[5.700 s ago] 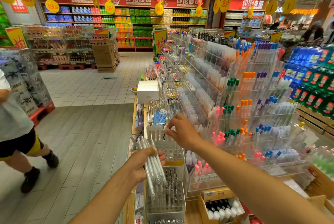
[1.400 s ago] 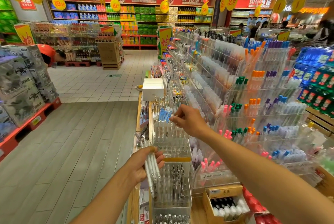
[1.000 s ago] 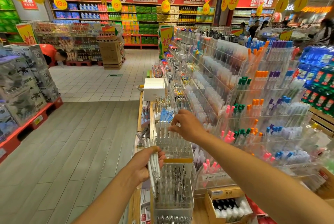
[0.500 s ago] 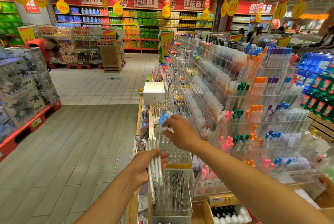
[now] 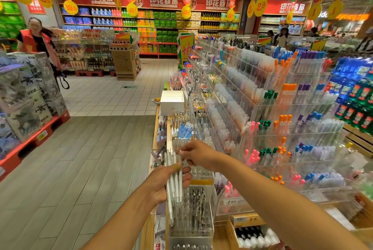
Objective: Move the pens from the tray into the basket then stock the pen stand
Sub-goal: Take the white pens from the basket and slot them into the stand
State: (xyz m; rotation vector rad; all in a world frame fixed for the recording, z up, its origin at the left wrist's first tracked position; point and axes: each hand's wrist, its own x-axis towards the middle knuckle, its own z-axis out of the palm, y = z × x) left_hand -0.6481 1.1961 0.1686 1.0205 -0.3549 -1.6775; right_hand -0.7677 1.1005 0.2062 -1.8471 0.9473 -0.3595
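My left hand [image 5: 163, 185] grips a bundle of several clear white pens [image 5: 175, 181] held upright, tips down, beside the clear acrylic pen stand [image 5: 198, 205]. My right hand [image 5: 198, 156] reaches across and pinches the top end of one pen in that bundle. The stand's tiers hold rows of pens, with white ones in the upper tier [image 5: 179, 140] and dark-clipped ones lower down. No tray or basket shows in the frame.
A long tiered acrylic display [image 5: 272, 120] of coloured pens runs along the right. A white box [image 5: 172, 101] sits on the wooden counter further ahead. An open carton of bottles [image 5: 250, 233] lies at the lower right. Boxed goods on a red pallet [image 5: 24, 96] stand left; a person in a red vest [image 5: 38, 38] is beyond them.
My right hand has come back from the stand's upper tier to the top of the bundle in my left hand. The bundle has become thinner over the earlier frames.
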